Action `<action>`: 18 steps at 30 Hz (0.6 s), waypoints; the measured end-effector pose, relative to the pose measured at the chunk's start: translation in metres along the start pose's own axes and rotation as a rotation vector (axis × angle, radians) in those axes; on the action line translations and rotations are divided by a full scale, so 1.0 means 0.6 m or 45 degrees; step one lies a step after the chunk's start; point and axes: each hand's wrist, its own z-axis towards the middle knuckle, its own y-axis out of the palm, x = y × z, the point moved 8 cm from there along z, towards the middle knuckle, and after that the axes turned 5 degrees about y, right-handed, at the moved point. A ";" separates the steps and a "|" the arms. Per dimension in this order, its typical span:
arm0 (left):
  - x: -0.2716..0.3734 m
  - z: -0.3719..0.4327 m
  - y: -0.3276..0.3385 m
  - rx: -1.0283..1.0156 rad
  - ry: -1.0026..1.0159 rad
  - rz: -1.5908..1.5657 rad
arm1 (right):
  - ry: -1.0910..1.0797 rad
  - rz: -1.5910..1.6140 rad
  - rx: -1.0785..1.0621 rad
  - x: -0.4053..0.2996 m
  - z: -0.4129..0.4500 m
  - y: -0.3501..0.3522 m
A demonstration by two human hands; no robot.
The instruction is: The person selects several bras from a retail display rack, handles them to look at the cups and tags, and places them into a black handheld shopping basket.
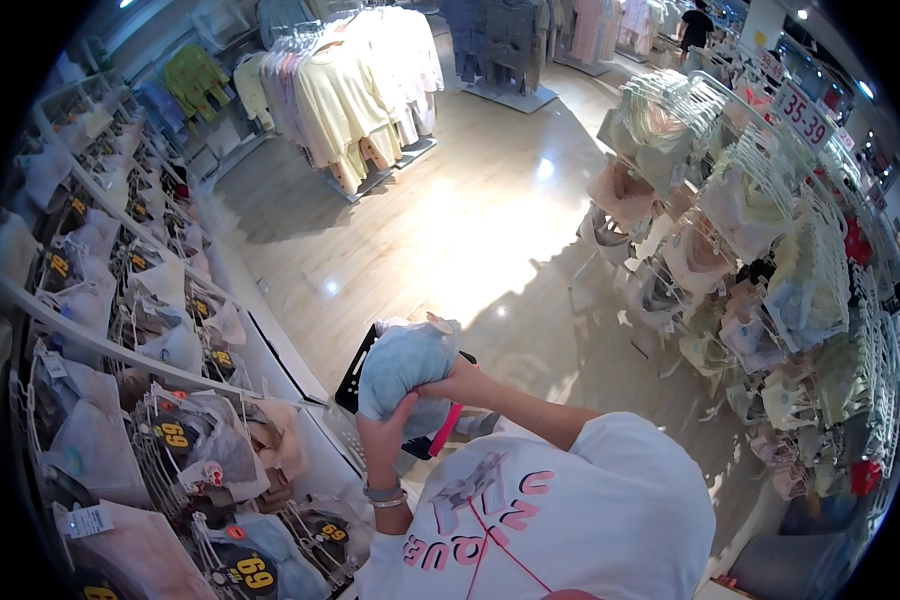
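Both of my hands are around a soft, pale blue folded garment (pixel 405 367), which looks like a padded bra; its exact kind cannot be told. My left hand (pixel 385 435) grips its near left side, thumb on top, with bracelets and a dark band at the wrist. On the garment's right edge is my right hand (pixel 454 382), its thumb near the left one. Fingers of both hands are mostly hidden by the cloth. Beneath the garment shows a black plastic shopping basket (pixel 350 375) with a pink handle (pixel 445 430); most of its inside is covered.
A wall rack of hanging bras (pixel 187 435) with price tags runs along my left. More bras hang on a freestanding rack (pixel 750 225) to the right. Ahead, a garment rack (pixel 352 90) of pale tops stands on the wood-look floor (pixel 435 232). A person (pixel 695 30) is far off.
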 end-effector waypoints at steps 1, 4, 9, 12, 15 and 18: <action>0.001 -0.002 -0.002 0.119 -0.001 0.066 | 0.000 -0.004 -0.010 0.006 0.003 0.004; 0.016 -0.008 0.008 0.296 -0.015 0.149 | -0.167 -0.077 0.139 -0.003 0.005 -0.004; 0.011 -0.012 -0.022 0.379 0.124 0.191 | -0.003 -0.107 0.058 -0.038 0.011 0.004; -0.012 -0.017 -0.031 0.283 -0.111 0.012 | 0.009 -0.112 0.030 -0.019 0.022 -0.014; -0.060 -0.042 -0.037 0.193 -0.365 -0.252 | 0.122 0.130 -0.034 -0.024 0.011 -0.004; -0.088 -0.058 -0.030 0.061 -0.358 -0.105 | 0.200 0.242 -0.055 -0.021 0.004 0.001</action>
